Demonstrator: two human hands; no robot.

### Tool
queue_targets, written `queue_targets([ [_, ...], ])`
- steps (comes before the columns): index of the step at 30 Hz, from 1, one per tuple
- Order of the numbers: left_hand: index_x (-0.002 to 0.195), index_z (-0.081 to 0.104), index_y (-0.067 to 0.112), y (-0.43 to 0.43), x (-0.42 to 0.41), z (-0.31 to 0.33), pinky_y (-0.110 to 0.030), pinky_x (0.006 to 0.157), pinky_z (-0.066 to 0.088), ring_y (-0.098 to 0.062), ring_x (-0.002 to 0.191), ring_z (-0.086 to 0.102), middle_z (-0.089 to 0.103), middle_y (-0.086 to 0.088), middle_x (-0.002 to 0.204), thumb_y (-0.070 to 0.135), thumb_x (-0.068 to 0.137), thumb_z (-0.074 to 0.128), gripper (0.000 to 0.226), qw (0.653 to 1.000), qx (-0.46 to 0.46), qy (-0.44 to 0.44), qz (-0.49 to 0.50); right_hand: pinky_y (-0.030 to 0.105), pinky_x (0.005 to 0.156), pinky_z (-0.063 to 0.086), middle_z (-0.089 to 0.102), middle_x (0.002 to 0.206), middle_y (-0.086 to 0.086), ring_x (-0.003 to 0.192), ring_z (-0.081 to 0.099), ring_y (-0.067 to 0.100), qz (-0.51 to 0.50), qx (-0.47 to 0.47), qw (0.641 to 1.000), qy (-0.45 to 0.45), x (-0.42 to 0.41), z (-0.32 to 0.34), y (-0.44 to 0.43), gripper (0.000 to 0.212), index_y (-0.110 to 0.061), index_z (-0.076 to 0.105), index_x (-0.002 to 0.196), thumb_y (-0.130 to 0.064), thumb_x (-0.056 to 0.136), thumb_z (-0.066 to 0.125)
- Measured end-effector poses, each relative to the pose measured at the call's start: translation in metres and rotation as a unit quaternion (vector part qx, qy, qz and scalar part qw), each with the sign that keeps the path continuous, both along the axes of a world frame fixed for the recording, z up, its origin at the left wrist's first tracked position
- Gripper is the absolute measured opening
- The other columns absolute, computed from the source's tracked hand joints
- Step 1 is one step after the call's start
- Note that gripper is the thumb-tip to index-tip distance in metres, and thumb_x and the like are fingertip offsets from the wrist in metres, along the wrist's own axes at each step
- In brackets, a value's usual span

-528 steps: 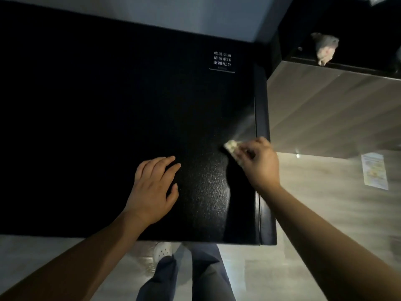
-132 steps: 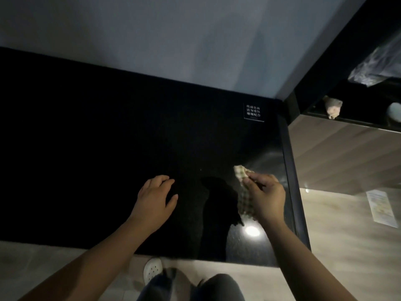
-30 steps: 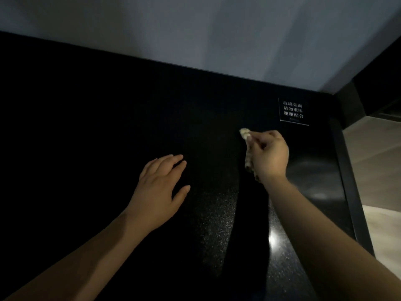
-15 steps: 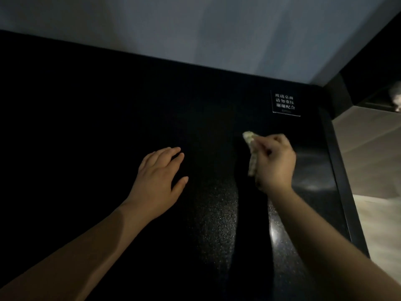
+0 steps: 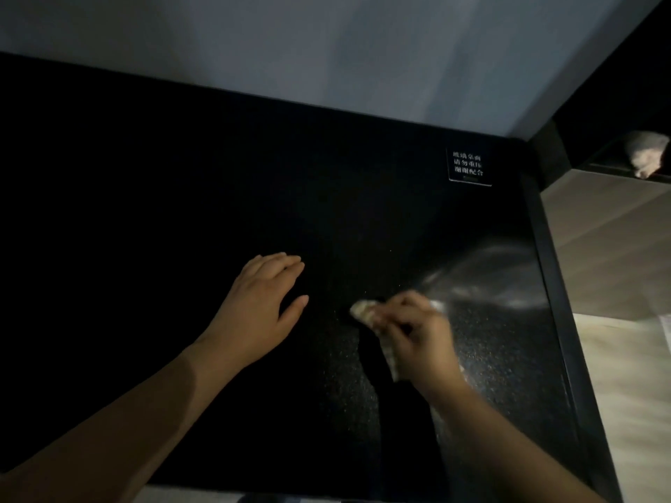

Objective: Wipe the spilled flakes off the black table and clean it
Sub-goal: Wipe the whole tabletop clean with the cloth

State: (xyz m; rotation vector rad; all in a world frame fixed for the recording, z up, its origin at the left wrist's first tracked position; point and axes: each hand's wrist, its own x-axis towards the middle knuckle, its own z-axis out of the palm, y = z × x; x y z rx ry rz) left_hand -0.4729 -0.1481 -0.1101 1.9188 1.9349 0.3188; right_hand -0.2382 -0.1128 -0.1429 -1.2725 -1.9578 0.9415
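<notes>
pinching cloth [image 5: 363, 311] bunched beneath it, right grip [image 5: 417, 335]; left grip [image 5: 259, 303] wide on black table [image 5: 145, 212]

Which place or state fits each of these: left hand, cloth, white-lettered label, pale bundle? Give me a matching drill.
1 left hand
2 cloth
3 white-lettered label
4 pale bundle

A on the dark shelf right of the table
B palm down on the table, fingers straight
C at the table's far right corner
D held in the right hand

Pairs: 1-B, 2-D, 3-C, 4-A
</notes>
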Motion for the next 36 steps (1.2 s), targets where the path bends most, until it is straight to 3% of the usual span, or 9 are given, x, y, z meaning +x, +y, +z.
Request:
queue_targets([
  [5, 0.144, 0.037, 0.022, -0.038, 0.002, -0.005, -0.026, 0.116, 0.006, -0.008, 0.14, 0.022, 0.033, 0.007, 0.15, 0.042, 0.095, 0.046, 0.054, 1.0, -0.007, 0.003, -0.014, 0.037, 0.085, 0.052, 0.056, 0.092, -0.008, 0.094, 0.059, 0.021, -0.242, 0.019, 0.969, -0.044, -0.003, -0.01, 0.05, 0.014, -0.019, 0.076, 0.102, -0.02, 0.091, 0.067],
  [9, 0.145, 0.035, 0.022, -0.055, 0.001, -0.012, -0.023, 0.113, 0.009, -0.009, 0.141, 0.019, 0.031, 0.006, 0.151, 0.042, 0.095, 0.046, 0.055, 1.0, -0.005, 0.0, 0.003, 0.01, 0.08, 0.033, 0.056, 0.09, -0.01, 0.09, 0.053, 0.016, -0.114, 0.075, 0.985, -0.108, -0.016, -0.017, 0.019, 0.014, -0.021, 0.076, 0.101, -0.022, 0.09, 0.066],
  [15, 0.145, 0.036, 0.019, -0.065, 0.003, -0.013, -0.025, 0.113, 0.008, -0.012, 0.142, 0.017, 0.027, 0.004, 0.154, 0.042, 0.095, 0.046, 0.056, 1.0, -0.008, 0.005, 0.001, 0.018, 0.075, 0.044, 0.06, 0.088, -0.013, 0.087, 0.056, 0.007, 0.033, 0.021, 0.997, -0.064, 0.011, -0.002, -0.071, 0.015, -0.031, 0.076, 0.098, -0.027, 0.086, 0.068],
  [19, 0.145, 0.035, 0.02, -0.063, 0.001, -0.015, -0.025, 0.111, 0.006, -0.013, 0.14, 0.019, 0.028, 0.004, 0.152, 0.045, 0.095, 0.046, 0.057, 1.0, -0.005, 0.009, -0.004, 0.029, 0.047, 0.046, 0.058, 0.081, -0.003, 0.053, 0.061, 0.019, -0.147, -0.071, 0.984, 0.065, 0.006, 0.012, -0.043, 0.017, -0.018, 0.074, 0.075, -0.031, 0.086, 0.074],
  [22, 0.145, 0.035, 0.019, -0.064, 0.002, -0.018, -0.028, 0.113, 0.008, -0.015, 0.141, 0.019, 0.027, 0.003, 0.153, 0.048, 0.093, 0.047, 0.061, 1.0, -0.005, 0.028, -0.01, 0.038, 0.073, 0.055, 0.057, 0.089, -0.008, 0.082, 0.064, 0.023, -0.253, 0.001, 0.966, -0.043, 0.01, 0.0, 0.013, 0.013, -0.023, 0.078, 0.092, -0.033, 0.09, 0.069],
  [24, 0.146, 0.034, 0.016, -0.067, 0.003, -0.02, -0.033, 0.116, 0.01, -0.017, 0.142, 0.018, 0.027, 0.0, 0.153, 0.048, 0.092, 0.049, 0.064, 0.999, -0.008, 0.037, -0.017, 0.028, 0.087, 0.048, 0.055, 0.094, -0.008, 0.099, 0.058, 0.023, -0.263, 0.019, 0.96, -0.097, 0.008, -0.012, 0.026, 0.017, -0.018, 0.076, 0.104, -0.025, 0.093, 0.065],
  [27, 0.146, 0.034, 0.014, -0.069, 0.004, -0.022, -0.037, 0.118, 0.012, -0.019, 0.142, 0.018, 0.027, -0.003, 0.153, 0.047, 0.091, 0.05, 0.066, 0.999, -0.004, 0.043, -0.016, 0.005, 0.08, 0.032, 0.055, 0.092, -0.009, 0.097, 0.053, 0.017, -0.195, 0.036, 0.973, -0.122, 0.003, -0.016, 0.002, 0.016, -0.019, 0.076, 0.104, -0.018, 0.091, 0.066],
  [32, 0.148, 0.03, 0.016, -0.071, 0.009, -0.019, -0.034, 0.117, 0.005, -0.017, 0.143, 0.013, 0.021, -0.001, 0.156, 0.046, 0.093, 0.049, 0.065, 0.999, -0.002, 0.043, 0.001, 0.029, 0.077, 0.046, 0.059, 0.09, -0.01, 0.088, 0.054, 0.017, -0.056, 0.032, 0.995, -0.076, 0.018, -0.014, -0.087, 0.018, -0.025, 0.077, 0.097, -0.011, 0.086, 0.073],
  [36, 0.139, 0.046, 0.013, -0.093, 0.02, -0.012, -0.04, 0.117, 0.018, -0.021, 0.136, 0.033, 0.042, -0.005, 0.145, 0.039, 0.091, 0.054, 0.055, 0.998, 0.033, 0.06, 0.01, 0.04, 0.066, 0.053, 0.057, 0.088, -0.008, 0.077, 0.06, 0.024, -0.056, -0.027, 0.998, -0.022, 0.034, -0.012, -0.095, 0.012, -0.029, 0.075, 0.091, -0.018, 0.089, 0.07],
])
